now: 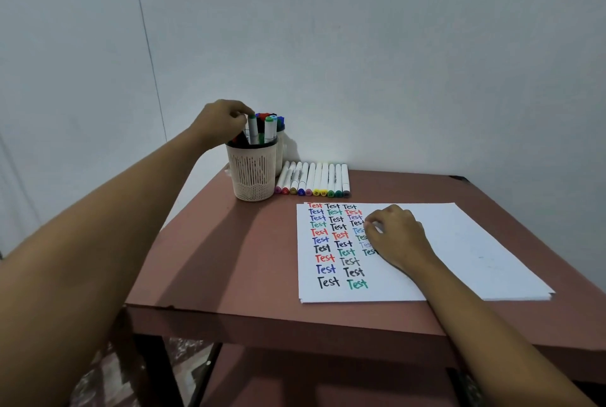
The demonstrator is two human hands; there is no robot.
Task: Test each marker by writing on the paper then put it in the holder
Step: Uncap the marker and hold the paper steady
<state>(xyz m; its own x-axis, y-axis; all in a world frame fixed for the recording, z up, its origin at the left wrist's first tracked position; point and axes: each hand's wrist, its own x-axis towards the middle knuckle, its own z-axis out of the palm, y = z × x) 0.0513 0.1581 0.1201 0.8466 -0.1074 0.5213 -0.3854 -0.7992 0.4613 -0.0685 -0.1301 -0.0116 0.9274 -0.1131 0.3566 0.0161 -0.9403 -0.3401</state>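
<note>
A cream perforated holder stands at the table's back left, packed with several markers. My left hand hovers over its rim, fingertips pinched on the top of a white marker with a green cap that stands inside the holder. A row of several white markers lies flat just right of the holder, coloured caps toward me. The white paper lies in front, covered with columns of "Test" in several colours. My right hand rests on the paper, fingers curled, hiding part of the third column; nothing shows in it.
The reddish-brown table stands against a white wall. A second pale cup sits behind the holder, also holding markers. The table's front edge lies near me, with a lower shelf and dark legs beneath.
</note>
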